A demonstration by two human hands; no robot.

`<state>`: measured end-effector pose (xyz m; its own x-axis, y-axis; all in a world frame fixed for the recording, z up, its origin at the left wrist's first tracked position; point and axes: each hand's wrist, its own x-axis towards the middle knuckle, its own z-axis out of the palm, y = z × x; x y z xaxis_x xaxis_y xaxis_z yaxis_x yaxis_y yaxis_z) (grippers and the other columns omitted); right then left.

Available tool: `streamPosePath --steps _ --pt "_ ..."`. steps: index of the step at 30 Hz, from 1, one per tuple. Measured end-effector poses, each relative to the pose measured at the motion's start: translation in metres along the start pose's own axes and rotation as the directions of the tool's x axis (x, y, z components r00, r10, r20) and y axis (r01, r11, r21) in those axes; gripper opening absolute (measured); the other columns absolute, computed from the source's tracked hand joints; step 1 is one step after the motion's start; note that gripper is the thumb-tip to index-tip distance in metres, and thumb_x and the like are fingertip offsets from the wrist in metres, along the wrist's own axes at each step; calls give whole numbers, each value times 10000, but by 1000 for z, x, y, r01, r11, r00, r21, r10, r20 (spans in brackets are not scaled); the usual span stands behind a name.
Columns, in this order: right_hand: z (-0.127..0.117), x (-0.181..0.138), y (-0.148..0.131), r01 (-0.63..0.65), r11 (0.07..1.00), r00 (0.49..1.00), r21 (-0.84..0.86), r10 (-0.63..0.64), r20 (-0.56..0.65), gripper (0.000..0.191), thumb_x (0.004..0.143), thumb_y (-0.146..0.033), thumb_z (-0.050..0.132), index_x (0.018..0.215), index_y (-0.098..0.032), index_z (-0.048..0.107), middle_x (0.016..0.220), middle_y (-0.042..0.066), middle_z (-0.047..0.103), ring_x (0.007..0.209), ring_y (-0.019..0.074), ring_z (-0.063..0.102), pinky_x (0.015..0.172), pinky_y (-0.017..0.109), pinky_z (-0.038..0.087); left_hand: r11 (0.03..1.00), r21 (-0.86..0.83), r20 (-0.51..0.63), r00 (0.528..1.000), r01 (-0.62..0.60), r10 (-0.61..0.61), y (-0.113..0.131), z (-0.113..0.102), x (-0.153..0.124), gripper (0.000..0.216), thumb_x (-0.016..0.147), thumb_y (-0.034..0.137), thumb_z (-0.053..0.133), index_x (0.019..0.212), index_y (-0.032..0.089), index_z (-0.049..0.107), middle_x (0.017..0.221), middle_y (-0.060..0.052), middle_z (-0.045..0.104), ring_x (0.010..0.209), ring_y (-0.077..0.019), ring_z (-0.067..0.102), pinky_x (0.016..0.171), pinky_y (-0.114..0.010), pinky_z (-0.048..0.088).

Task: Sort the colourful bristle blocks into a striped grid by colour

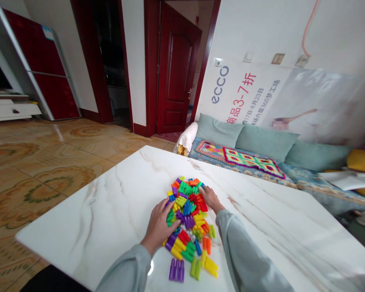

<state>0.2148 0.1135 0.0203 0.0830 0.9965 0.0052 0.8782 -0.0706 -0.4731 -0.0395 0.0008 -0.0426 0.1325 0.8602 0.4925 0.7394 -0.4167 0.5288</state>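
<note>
A heap of colourful plastic building pieces (187, 209) lies on the white marbled table (118, 207). My left hand (162, 222) rests against the heap's left side, thumb and fingers apart, touching the pieces. On the far right side of the heap, my right hand (211, 198) lies beside red pieces (199, 202) with its fingers stretched forward. Neither hand visibly grips a piece. Closer to me are a purple three-pronged piece (177, 270), a lime green piece (196, 268) and a yellow piece (211, 266).
Beyond the table's right side stands a sofa with grey-green cushions (266, 140) and a crocheted cover (252, 162). A dark red door (179, 69) stands ajar at the back. To the far left is a red refrigerator (38, 61) on the patterned tile floor (63, 162).
</note>
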Motion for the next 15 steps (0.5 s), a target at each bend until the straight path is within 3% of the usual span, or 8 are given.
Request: streamPosePath --steps 5,7,10,13,15 --pt "-8 -55 22 55 996 996 77 -49 -70 605 1006 -484 278 1503 -153 367 1568 128 358 1463 250 295 1173 466 280 998 -54 -12 999 31 -32 -2 0 1 581 859 433 622 1384 216 502 1470 -133 452 1355 -310 437 1128 -509 382" --pt "-11 -90 38 115 978 988 173 -94 -122 643 989 -533 291 1485 -134 387 1533 141 411 1432 251 356 1165 445 317 994 -91 -14 998 53 -55 -2 -3 3 563 889 433 588 1393 206 485 1478 -139 436 1365 -297 428 1131 -495 385" --pt "-4 -154 68 194 949 975 247 -158 -159 698 935 -622 402 1495 -207 375 1538 117 410 1425 283 370 1154 491 340 990 -126 -61 995 69 -78 3 -12 0 516 929 432 532 1389 202 487 1483 -142 422 1380 -287 409 1131 -487 388" --pt "15 -216 85 298 946 949 126 -280 -143 867 833 -646 591 1540 -240 295 1583 130 323 1460 353 279 1158 569 298 996 -83 -58 998 -42 37 17 -27 -14 488 942 430 509 1390 236 497 1512 -122 396 1420 -301 346 1155 -524 337" --pt "29 -245 81 314 949 943 35 -307 -130 951 815 -614 646 1572 -262 190 1617 134 235 1480 378 205 1155 626 254 980 -43 67 978 -193 195 30 -37 -29 557 910 486 553 1423 286 469 1560 -91 343 1454 -330 279 1175 -574 270"
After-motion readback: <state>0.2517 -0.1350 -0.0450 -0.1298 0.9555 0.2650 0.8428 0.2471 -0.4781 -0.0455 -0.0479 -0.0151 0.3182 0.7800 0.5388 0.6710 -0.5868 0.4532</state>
